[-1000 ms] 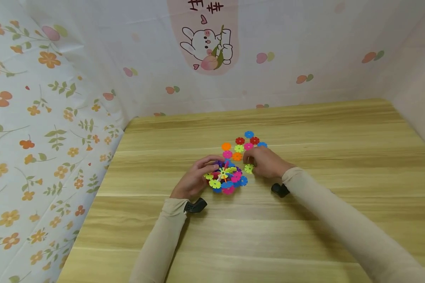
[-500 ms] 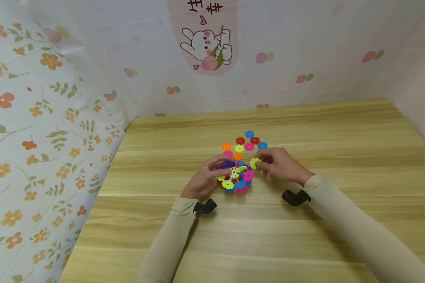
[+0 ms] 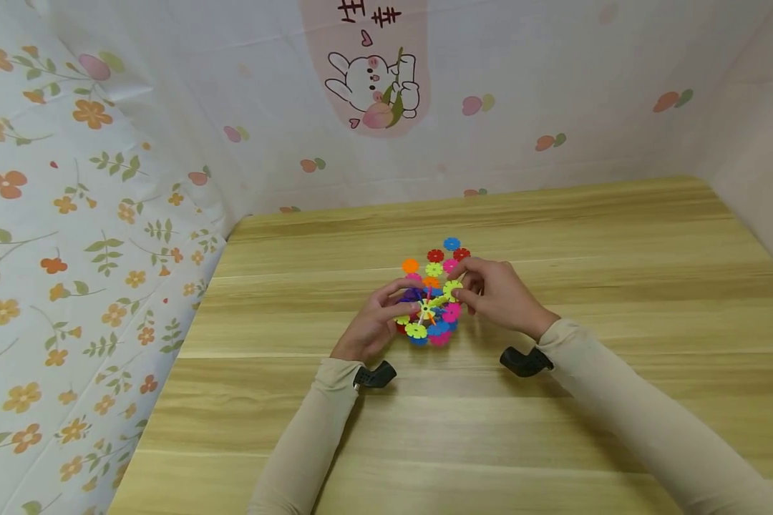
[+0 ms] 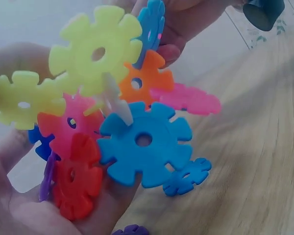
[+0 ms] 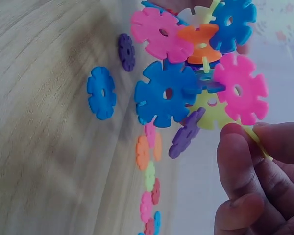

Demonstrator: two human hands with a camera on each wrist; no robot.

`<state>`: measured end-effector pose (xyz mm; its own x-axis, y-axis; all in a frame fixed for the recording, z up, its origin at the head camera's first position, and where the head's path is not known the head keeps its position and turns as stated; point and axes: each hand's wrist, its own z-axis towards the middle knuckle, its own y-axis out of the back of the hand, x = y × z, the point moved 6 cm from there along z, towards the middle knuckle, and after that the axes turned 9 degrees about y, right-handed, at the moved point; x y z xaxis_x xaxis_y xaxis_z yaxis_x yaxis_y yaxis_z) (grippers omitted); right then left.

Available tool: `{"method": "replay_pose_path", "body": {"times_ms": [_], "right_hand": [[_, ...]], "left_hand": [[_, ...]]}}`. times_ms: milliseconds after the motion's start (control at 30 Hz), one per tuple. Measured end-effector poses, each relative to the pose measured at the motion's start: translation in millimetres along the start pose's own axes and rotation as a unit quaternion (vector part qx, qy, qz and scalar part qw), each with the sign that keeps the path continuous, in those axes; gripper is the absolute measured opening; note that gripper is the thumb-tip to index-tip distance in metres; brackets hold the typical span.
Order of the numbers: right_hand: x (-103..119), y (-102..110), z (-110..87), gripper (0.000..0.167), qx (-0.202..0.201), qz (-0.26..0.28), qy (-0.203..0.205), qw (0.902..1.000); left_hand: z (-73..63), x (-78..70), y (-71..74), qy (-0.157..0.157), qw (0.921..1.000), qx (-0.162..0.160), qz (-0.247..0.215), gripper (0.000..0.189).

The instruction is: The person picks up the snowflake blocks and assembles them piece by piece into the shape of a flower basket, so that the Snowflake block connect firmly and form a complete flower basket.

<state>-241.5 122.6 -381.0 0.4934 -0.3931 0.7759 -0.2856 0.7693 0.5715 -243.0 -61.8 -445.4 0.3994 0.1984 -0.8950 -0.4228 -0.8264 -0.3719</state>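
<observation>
My left hand holds a cluster of interlocked plastic snowflake discs in blue, pink, yellow, red, orange and purple. In the left wrist view the thumb and fingers lie around the cluster's side, with a large blue disc facing the camera. My right hand pinches one yellow-green snowflake disc between thumb and fingers at the cluster's upper right. Seen edge-on in the right wrist view, that pinched disc is beside a pink disc of the cluster. Whether its slot meets another disc, I cannot tell.
Loose snowflake discs lie flat on the wooden table behind the cluster, among them an orange one and a blue one. A loose blue disc and a purple disc lie under the cluster. Patterned cloth hangs behind.
My right hand has picked the yellow-green disc up from the table, moved it right, then left to the cluster. My left hand has shifted right with the cluster.
</observation>
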Motion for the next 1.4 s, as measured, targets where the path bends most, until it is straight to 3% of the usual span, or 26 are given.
{"method": "replay_pose_path", "body": {"times_ms": [400,767,967,1200,1400], "right_hand": [[2,0,1.5,0.011,0.025,-0.039,0.009,0.9989],[1,3,3.0,0.008,0.005,-0.055,0.022,0.9982],[-9,1,2.4,0.006,0.01,-0.013,-0.001,0.9999],[-20,2,-3.6,0.008,0.005,0.017,-0.032,0.9993],[-21,4,-5.9,0.012,-0.041,0.049,-0.069,0.9956]], "left_hand": [[0.5,-2.6,-5.7,-0.017,0.9995,-0.021,0.019,0.027],[3.3,-5.2,-12.6,-0.032,0.9982,-0.042,0.028,0.028],[4.1,-4.9,-16.5,-0.028,0.9981,-0.051,0.022,0.033],[4.5,-4.4,-19.5,-0.008,0.9983,-0.004,0.057,0.038],[0.8,-4.6,-12.0,-0.031,0.9995,-0.008,0.003,0.053]]}}
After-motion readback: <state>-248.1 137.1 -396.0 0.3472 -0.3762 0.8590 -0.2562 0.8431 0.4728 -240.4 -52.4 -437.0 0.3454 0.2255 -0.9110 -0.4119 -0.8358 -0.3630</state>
